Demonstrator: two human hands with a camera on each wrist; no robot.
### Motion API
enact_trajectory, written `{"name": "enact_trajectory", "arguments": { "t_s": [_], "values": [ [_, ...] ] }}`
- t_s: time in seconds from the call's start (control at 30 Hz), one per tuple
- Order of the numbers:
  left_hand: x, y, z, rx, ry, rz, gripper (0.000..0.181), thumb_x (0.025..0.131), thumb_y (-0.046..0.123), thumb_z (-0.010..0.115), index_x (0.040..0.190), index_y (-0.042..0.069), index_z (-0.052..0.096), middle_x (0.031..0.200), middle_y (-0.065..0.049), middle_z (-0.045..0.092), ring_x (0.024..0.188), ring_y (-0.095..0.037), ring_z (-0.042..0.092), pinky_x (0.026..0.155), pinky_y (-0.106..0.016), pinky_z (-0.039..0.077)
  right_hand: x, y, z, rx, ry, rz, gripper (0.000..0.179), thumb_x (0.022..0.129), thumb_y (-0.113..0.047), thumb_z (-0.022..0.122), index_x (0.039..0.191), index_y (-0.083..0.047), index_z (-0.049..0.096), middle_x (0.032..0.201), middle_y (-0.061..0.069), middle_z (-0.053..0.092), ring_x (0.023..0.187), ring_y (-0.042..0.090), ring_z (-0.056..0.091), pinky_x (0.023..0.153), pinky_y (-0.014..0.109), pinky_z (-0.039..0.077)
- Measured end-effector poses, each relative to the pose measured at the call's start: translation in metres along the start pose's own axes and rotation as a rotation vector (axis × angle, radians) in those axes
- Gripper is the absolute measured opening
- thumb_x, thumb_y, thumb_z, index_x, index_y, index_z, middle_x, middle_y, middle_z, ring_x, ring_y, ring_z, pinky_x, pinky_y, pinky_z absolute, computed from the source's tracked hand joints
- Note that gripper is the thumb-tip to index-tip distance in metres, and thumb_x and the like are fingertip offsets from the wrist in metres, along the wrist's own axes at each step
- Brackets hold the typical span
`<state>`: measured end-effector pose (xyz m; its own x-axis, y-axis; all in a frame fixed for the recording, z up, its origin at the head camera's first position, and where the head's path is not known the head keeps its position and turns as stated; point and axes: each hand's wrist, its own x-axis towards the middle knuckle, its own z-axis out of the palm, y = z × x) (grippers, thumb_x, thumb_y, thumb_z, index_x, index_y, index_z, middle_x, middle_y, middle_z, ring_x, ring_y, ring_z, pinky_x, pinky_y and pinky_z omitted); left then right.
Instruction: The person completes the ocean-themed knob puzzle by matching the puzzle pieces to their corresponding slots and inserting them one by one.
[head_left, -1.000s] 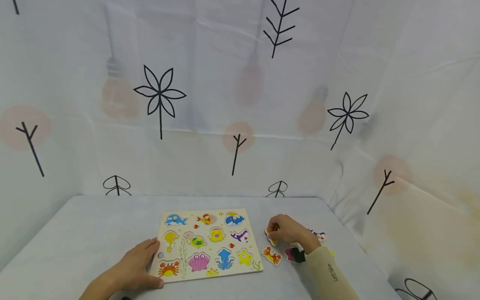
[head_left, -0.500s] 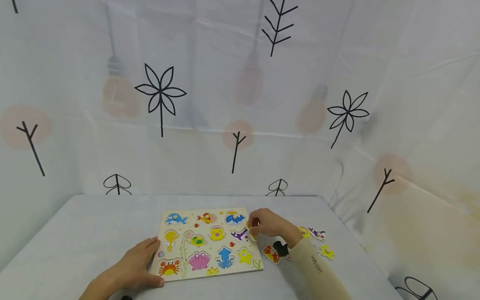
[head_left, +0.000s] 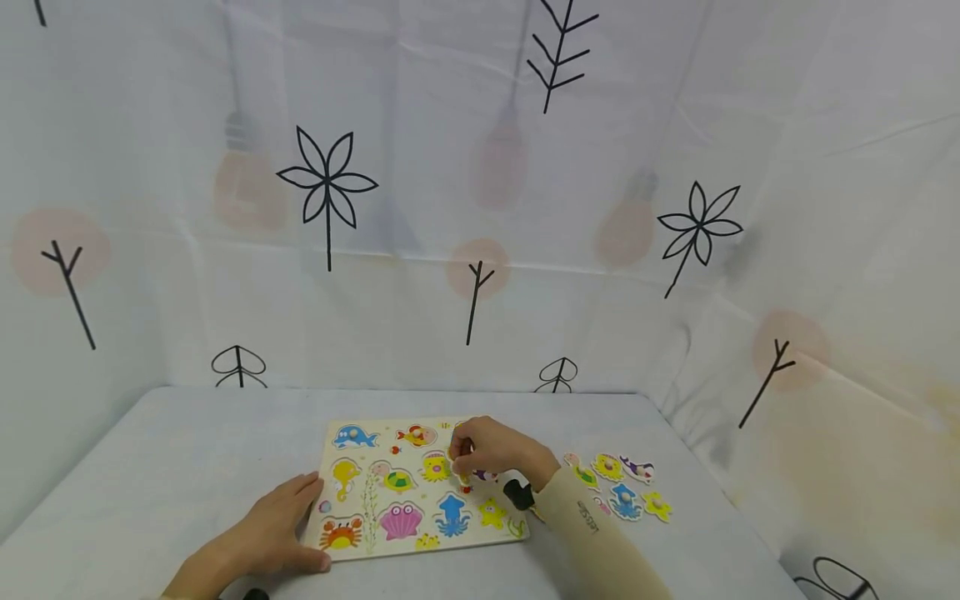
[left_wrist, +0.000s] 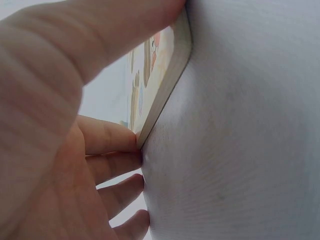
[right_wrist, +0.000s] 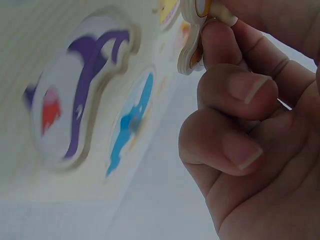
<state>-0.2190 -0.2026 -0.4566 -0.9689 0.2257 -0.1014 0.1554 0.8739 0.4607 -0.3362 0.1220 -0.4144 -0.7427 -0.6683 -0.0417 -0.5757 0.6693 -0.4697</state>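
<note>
My left hand (head_left: 273, 525) rests at the left side of the wooden puzzle board (head_left: 428, 510), thumb at its near corner and fingertips against its edge, as the left wrist view shows. Over the right part of the board, my right hand (head_left: 495, 450) pinches a yellow-orange puzzle piece (right_wrist: 196, 52) by its knob. That piece is only partly visible between the fingers. Below the hand in the right wrist view are a purple-and-white whale recess (right_wrist: 75, 100) and a fitted blue whale piece (right_wrist: 131, 125). A blue dolphin piece (head_left: 354, 437) and a fish piece (head_left: 416, 436) sit along the board's far row.
Right of the board lie loose pieces: a turtle (head_left: 583, 472), an octopus (head_left: 607, 467), a purple whale (head_left: 637, 468), a squid (head_left: 626, 502) and a star (head_left: 657, 506). The right sleeve (head_left: 592, 533) partly covers a pink piece (head_left: 602, 504). A patterned cloth hangs behind the table.
My right hand has lifted the yellow-orange piece from among the loose pieces and carried it left, over the board. The left hand has stayed at the board's edge.
</note>
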Motion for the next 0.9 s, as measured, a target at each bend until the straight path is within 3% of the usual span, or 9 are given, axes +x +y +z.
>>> {"name": "enact_trajectory", "arguments": {
  "t_s": [0.27, 0.6, 0.9],
  "values": [
    [0.008, -0.009, -0.007, -0.007, -0.011, 0.031, 0.113, 0.055, 0.056, 0.086, 0.138, -0.007, 0.042, 0.145, -0.028, 0.035, 0.133, -0.048, 0.029, 0.108, -0.064, 0.025, 0.033, -0.023, 0.014, -0.021, 0.001, -0.064, 0.012, 0.085, -0.021, 0.071, 0.078, -0.022, 0.062, 0.072, -0.011, 0.055, 0.063, 0.005, 0.049, 0.053, 0.018, 0.044],
    [0.025, -0.025, -0.015, -0.026, -0.019, 0.076, 0.113, 0.055, 0.057, 0.085, 0.138, -0.007, 0.042, 0.145, -0.028, 0.034, 0.133, -0.048, 0.028, 0.108, -0.064, 0.024, 0.076, -0.045, 0.031, 0.039, -0.012, -0.129, 0.01, 0.086, -0.019, 0.072, 0.08, -0.019, 0.064, 0.072, -0.011, 0.058, 0.062, 0.003, 0.051, 0.055, 0.017, 0.046],
    [0.042, -0.041, -0.025, -0.04, -0.028, 0.131, 0.112, 0.056, 0.055, 0.086, 0.138, -0.008, 0.042, 0.144, -0.029, 0.035, 0.132, -0.049, 0.03, 0.107, -0.065, 0.025, 0.115, -0.064, 0.044, 0.025, -0.014, -0.081, 0.011, 0.085, -0.024, 0.072, 0.08, -0.022, 0.063, 0.072, -0.012, 0.057, 0.063, 0.003, 0.05, 0.054, 0.016, 0.044]
  ]
}}
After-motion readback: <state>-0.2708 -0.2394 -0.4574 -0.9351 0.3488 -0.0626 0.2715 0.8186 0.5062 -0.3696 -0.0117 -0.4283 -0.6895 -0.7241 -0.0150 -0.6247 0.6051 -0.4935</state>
